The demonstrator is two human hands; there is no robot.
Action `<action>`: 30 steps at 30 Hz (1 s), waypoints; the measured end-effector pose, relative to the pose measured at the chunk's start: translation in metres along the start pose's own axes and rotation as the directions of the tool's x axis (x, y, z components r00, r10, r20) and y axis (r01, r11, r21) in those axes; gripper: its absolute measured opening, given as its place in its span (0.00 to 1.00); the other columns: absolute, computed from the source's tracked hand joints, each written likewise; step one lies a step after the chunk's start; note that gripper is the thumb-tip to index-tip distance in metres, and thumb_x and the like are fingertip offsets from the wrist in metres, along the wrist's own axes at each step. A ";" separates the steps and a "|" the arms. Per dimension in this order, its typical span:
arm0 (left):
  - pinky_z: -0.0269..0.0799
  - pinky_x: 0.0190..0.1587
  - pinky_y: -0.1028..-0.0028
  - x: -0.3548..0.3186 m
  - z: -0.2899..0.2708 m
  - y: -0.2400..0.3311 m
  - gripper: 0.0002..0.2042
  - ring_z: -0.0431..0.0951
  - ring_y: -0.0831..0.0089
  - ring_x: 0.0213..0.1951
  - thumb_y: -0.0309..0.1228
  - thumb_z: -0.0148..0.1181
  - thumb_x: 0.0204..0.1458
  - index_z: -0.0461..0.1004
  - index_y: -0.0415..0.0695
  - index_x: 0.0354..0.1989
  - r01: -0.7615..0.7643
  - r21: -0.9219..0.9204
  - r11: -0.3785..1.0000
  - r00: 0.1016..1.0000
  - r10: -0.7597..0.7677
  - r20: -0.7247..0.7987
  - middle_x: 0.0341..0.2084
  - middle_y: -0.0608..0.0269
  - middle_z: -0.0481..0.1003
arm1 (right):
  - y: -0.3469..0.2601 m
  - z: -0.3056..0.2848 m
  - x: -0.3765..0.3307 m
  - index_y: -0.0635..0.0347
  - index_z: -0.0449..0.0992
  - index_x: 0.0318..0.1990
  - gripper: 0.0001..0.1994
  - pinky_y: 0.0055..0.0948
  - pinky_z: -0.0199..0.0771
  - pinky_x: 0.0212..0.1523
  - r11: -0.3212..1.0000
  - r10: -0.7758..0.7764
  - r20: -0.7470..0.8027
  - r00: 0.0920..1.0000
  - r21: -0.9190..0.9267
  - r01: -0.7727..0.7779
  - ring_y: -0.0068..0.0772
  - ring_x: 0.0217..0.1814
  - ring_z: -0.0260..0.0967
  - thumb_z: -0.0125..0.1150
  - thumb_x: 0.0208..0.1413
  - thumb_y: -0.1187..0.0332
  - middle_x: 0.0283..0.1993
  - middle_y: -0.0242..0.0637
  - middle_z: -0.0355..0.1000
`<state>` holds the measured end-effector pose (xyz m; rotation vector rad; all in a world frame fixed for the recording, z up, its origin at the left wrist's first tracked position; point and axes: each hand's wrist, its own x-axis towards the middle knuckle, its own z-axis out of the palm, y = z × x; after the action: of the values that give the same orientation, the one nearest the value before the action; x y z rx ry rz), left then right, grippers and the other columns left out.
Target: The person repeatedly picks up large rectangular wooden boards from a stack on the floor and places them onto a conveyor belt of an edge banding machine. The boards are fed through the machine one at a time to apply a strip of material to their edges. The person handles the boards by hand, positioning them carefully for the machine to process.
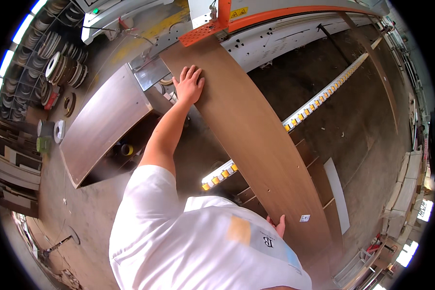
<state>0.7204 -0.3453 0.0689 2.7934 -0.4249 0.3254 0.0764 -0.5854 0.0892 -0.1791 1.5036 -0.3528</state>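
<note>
A long brown wood-grain board (pixel 249 130) stretches from the machine at the top to the lower right, curved by the lens. My left hand (pixel 188 86) lies flat on its far left edge, fingers spread. Close to my body, my right hand (pixel 279 225) grips the board's near left edge; some of its fingers are hidden. A small white label (pixel 304 218) sticks to the board's face near that hand. Under the board runs a roller rail (pixel 319 100) with yellow and white rollers, showing on both sides.
An orange machine guard (pixel 203 35) spans the board's far end. At left stands a wood-grain cabinet (pixel 106 113), beside a rack of edge-banding rolls (pixel 43 43). Right of the board, a white strip (pixel 337 195) and brown panels (pixel 321 181) lie lower down. Stacked panels (pixel 14 169) line the far left.
</note>
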 end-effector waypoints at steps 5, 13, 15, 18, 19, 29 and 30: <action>0.44 0.66 0.33 0.008 0.008 0.006 0.22 0.53 0.66 0.71 0.49 0.51 0.60 0.69 0.61 0.62 -0.003 -0.032 0.999 0.999 0.002 -0.039 0.68 0.72 0.62 | -0.017 -0.007 0.022 0.58 0.74 0.51 0.21 0.32 0.82 0.45 0.989 0.102 0.088 0.991 0.097 -0.110 0.34 0.45 0.75 0.63 0.60 0.51 0.46 0.36 0.77; 0.42 0.66 0.31 0.036 0.028 0.037 0.22 0.53 0.66 0.71 0.49 0.51 0.60 0.71 0.60 0.61 -0.002 -0.065 0.998 0.999 -0.001 -0.047 0.67 0.73 0.62 | -0.046 0.053 0.007 0.57 0.75 0.53 0.22 0.33 0.82 0.51 0.991 -0.094 -0.182 0.979 0.079 0.110 0.34 0.51 0.74 0.66 0.58 0.53 0.50 0.35 0.76; 0.42 0.66 0.31 0.046 0.034 0.048 0.21 0.53 0.66 0.71 0.49 0.51 0.60 0.71 0.60 0.61 0.000 -0.076 0.997 0.999 -0.003 -0.042 0.67 0.72 0.62 | -0.059 0.062 0.012 0.59 0.74 0.53 0.23 0.35 0.81 0.53 0.986 -0.133 -0.175 0.976 0.077 0.149 0.37 0.52 0.74 0.66 0.58 0.53 0.51 0.36 0.76; 0.42 0.66 0.30 0.061 0.045 0.069 0.21 0.53 0.65 0.71 0.49 0.51 0.60 0.71 0.60 0.61 0.003 -0.090 0.996 0.999 -0.007 -0.043 0.67 0.72 0.62 | -0.080 0.067 0.029 0.57 0.76 0.51 0.22 0.34 0.83 0.51 0.983 -0.137 -0.171 0.976 0.094 0.155 0.36 0.50 0.74 0.70 0.54 0.53 0.49 0.34 0.76; 0.42 0.65 0.30 0.066 0.047 0.076 0.21 0.53 0.65 0.71 0.49 0.51 0.60 0.71 0.59 0.61 0.001 -0.090 0.996 0.999 -0.005 -0.046 0.67 0.72 0.62 | -0.088 0.069 0.035 0.57 0.76 0.50 0.22 0.34 0.83 0.50 0.983 -0.141 -0.196 0.970 0.091 0.161 0.36 0.49 0.75 0.71 0.54 0.53 0.48 0.34 0.76; 0.45 0.63 0.27 0.124 0.099 0.133 0.21 0.54 0.62 0.70 0.48 0.54 0.58 0.71 0.58 0.58 -0.074 -0.152 0.986 0.989 0.052 -0.140 0.66 0.70 0.62 | -0.148 0.099 0.084 0.57 0.68 0.62 0.24 0.32 0.72 0.64 0.933 -0.328 -0.010 0.945 0.151 0.326 0.33 0.63 0.65 0.65 0.61 0.61 0.62 0.35 0.66; 0.46 0.62 0.27 0.131 0.107 0.136 0.21 0.54 0.61 0.70 0.48 0.54 0.57 0.71 0.58 0.58 -0.082 -0.131 0.988 0.990 0.066 -0.125 0.66 0.69 0.62 | -0.149 0.104 0.083 0.58 0.65 0.64 0.26 0.36 0.67 0.67 0.921 -0.372 0.045 0.927 0.141 0.363 0.34 0.66 0.61 0.64 0.61 0.62 0.66 0.37 0.60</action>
<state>0.8175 -0.5366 0.0383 2.6143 -0.5035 0.4609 0.1642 -0.7638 0.0672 -0.3692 1.3684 -0.7374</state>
